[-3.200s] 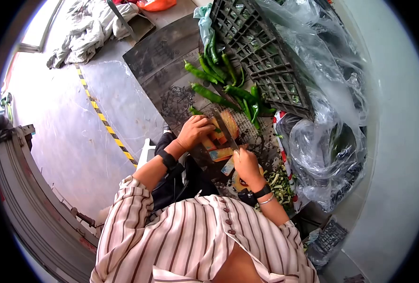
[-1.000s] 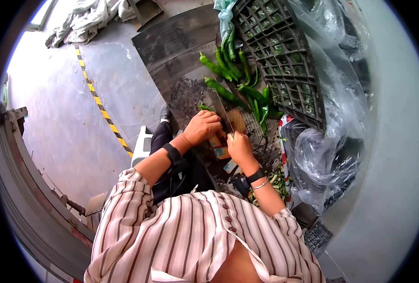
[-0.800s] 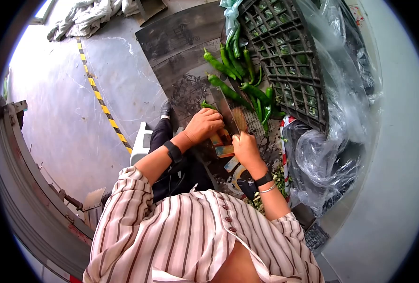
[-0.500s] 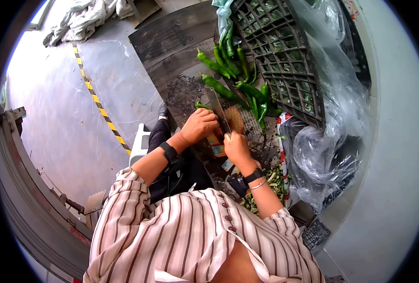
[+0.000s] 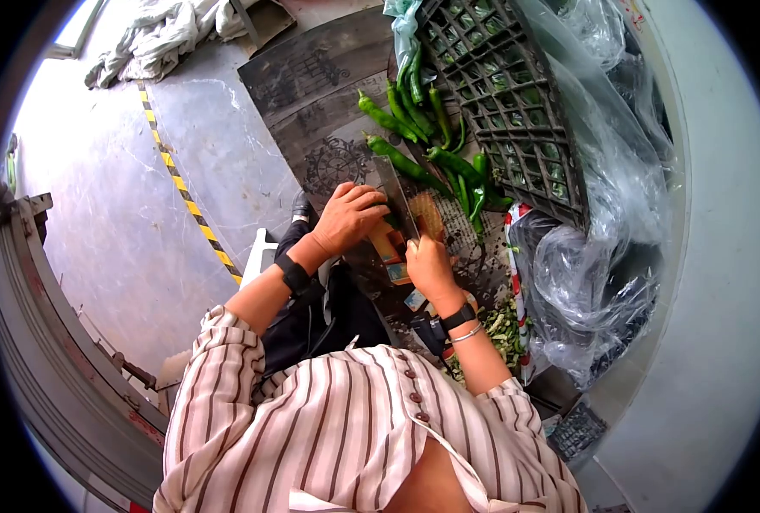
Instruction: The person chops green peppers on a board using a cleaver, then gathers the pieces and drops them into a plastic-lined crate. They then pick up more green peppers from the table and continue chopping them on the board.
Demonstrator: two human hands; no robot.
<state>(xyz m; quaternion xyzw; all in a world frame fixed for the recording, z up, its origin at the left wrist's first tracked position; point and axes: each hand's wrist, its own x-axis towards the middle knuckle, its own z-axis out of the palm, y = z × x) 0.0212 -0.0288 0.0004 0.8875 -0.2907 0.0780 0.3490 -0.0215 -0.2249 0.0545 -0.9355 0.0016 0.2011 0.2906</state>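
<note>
My right hand (image 5: 431, 267) is closed round the handle of a knife (image 5: 397, 192). Its broad blade points away from me, up toward the peppers. Just left of the blade is my left hand (image 5: 352, 219), fingers curled together over a green pepper that they now almost wholly hide. Beyond the blade lie several long green peppers (image 5: 406, 167) in a loose pile. An orange-brown surface (image 5: 427, 214) shows beside the blade, and chopped pale green bits (image 5: 504, 333) lie near my right forearm.
A dark plastic crate (image 5: 525, 111) stands right of the peppers on the dark wooden table (image 5: 286, 85). Clear plastic sheeting (image 5: 585, 282) bunches further right. On the floor to the left runs black and yellow tape (image 5: 175, 175), with a heap of pale cloth (image 5: 153, 38) behind.
My left hand has shifted slightly left and away from me. The green pepper end that stuck out past its fingers is now hidden. The right hand keeps the knife in nearly the same place.
</note>
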